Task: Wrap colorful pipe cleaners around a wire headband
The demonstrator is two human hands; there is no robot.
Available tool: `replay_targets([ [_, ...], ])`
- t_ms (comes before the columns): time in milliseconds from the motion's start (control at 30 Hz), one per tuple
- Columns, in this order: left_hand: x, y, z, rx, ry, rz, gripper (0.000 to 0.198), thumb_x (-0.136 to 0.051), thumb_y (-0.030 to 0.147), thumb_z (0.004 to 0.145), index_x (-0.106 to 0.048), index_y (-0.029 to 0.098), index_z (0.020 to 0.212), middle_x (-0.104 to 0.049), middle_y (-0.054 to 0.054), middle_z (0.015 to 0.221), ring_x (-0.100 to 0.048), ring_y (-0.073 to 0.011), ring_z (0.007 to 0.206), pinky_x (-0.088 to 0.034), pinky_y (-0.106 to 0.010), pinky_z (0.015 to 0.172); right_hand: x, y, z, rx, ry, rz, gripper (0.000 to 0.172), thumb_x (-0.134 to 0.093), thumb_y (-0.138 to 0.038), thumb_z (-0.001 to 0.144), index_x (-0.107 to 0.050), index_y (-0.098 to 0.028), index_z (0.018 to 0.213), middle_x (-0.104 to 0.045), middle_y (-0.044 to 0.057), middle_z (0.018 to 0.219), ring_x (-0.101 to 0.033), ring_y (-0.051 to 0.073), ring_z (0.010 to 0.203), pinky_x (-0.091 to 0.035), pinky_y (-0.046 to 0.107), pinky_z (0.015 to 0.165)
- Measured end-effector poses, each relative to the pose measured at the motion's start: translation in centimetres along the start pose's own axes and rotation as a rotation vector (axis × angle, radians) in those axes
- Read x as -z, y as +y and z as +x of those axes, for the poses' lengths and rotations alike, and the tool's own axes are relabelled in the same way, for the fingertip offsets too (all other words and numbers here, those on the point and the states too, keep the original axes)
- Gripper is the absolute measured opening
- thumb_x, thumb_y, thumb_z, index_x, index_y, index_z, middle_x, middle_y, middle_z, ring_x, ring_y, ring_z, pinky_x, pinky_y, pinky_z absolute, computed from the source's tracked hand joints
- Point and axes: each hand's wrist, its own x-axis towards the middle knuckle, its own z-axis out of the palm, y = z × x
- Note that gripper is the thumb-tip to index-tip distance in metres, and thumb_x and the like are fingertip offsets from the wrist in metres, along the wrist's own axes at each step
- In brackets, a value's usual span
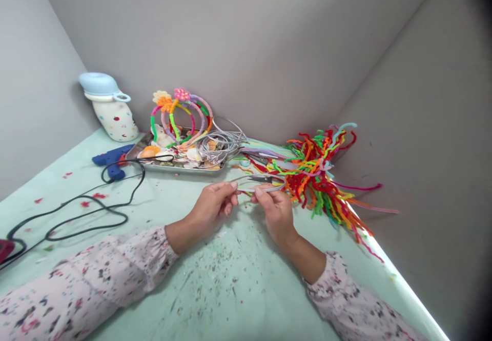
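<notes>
My left hand pinches one side of a thin grey hoop, which looks like a bare headband, between thumb and fingers. Close by, my right hand grips the hoop's near side with thumb and forefinger. The hoop is held just above the table, in front of the tray. Seen through it is a dark pointed tool, perhaps scissors, lying on the table. Several similar grey bands lie heaped on the right end of the metal tray.
Headbands wrapped in coloured fuzzy stems stand in the tray among scraps. Bundles of pipe cleaners spread at the right. On the left are a blue glue gun, its looping black cable and a white bottle. Walls enclose the table.
</notes>
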Motion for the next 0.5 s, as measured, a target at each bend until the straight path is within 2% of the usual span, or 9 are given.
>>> replay_targets([
  [100, 0.1, 0.1, 0.1, -0.032, -0.003, -0.014, 0.024, -0.061, 0.032, 0.081, -0.059, 0.012, 0.068, -0.054, 0.003, 0.052, -0.039, -0.0023, 0.036, -0.023, -0.017, 0.037, 0.1, 0.2, -0.1, -0.019, 0.003, -0.014, 0.025, -0.056, -0.034, 0.086, -0.066, -0.019, 0.069, -0.063, 0.001, 0.069, -0.058, 0.015, 0.071, -0.045, 0.027, 0.071],
  [200, 0.3, 0.5, 0.2, -0.075, -0.003, -0.008, 0.025, -0.060, 0.032, 0.082, -0.059, 0.012, 0.067, -0.054, 0.003, 0.052, -0.038, -0.0024, 0.037, -0.026, -0.017, 0.039, 0.2, 0.5, -0.1, -0.062, -0.008, -0.038, 0.022, -0.057, -0.037, 0.086, -0.070, -0.020, 0.082, -0.066, 0.001, 0.072, -0.060, 0.016, 0.072, -0.046, 0.028, 0.072],
  [333, 0.5, 1.3, 0.3, -0.127, 0.006, -0.015, 0.026, -0.060, 0.034, 0.082, -0.057, 0.013, 0.066, -0.053, 0.003, 0.054, -0.039, -0.0025, 0.039, -0.027, -0.017, 0.041, 0.4, 0.5, -0.1, 0.004, -0.071, -0.131, 0.021, -0.055, -0.037, 0.087, -0.069, -0.021, 0.089, -0.066, 0.002, 0.078, -0.060, 0.016, 0.074, -0.047, 0.029, 0.074],
  [500, 0.6, 1.8, 0.5, -0.116, 0.034, -0.055, 0.026, -0.062, 0.037, 0.079, -0.057, 0.014, 0.067, -0.054, 0.003, 0.057, -0.038, -0.0034, 0.041, -0.027, -0.018, 0.041, 0.1, 0.0, 0.0, 0.052, -0.179, -0.239, 0.019, -0.056, -0.034, 0.087, -0.068, -0.021, 0.093, -0.066, 0.004, 0.087, -0.060, 0.018, 0.081, -0.048, 0.032, 0.077],
])
